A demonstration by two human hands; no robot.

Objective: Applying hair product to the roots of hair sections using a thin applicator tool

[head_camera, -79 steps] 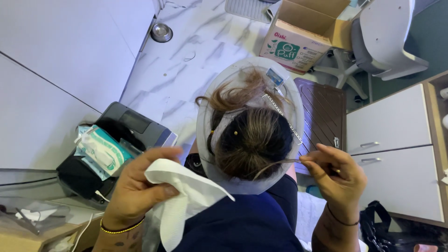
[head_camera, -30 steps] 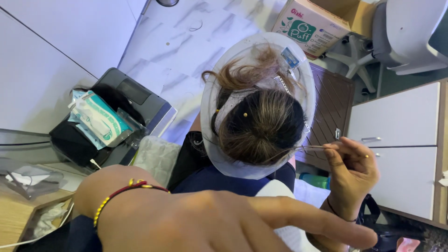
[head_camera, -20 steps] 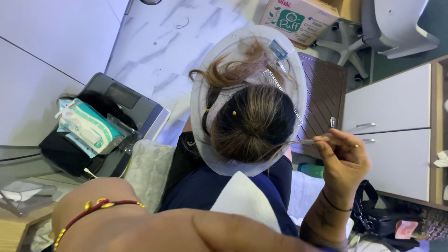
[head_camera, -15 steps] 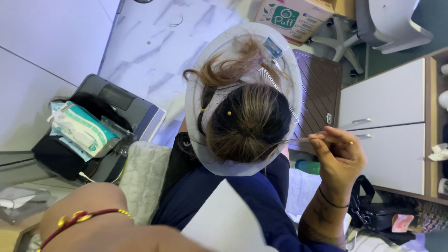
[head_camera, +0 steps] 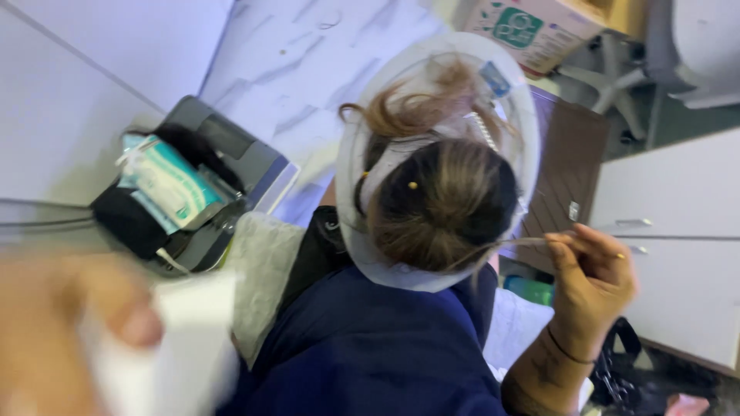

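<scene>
A seated person in a dark blue garment point(head_camera: 370, 347) fills the centre of the view, seen from above and behind. A translucent plastic cape collar point(head_camera: 351, 192) rings the head, and the brown hair point(head_camera: 443, 204) is gathered over it, with a lighter lock lifted toward the top.

At left, a dark bag point(head_camera: 193, 208) stands open on the pale marbled floor point(head_camera: 308, 62), with a teal-and-white packet point(head_camera: 166, 181) lying on top of it. White cabinet drawers point(head_camera: 671, 231) stand at right; a cardboard box point(head_camera: 524, 23) sits at the upper edge.

The left hand point(head_camera: 69, 339), close to the camera and heavily blurred, holds a white tissue point(head_camera: 185, 347); the finger positions cannot be told.

The right hand point(head_camera: 590, 281) is just beside the head, fingers pinched together on a thin strand of hair point(head_camera: 501, 248) drawn out sideways from the back of the head.
</scene>
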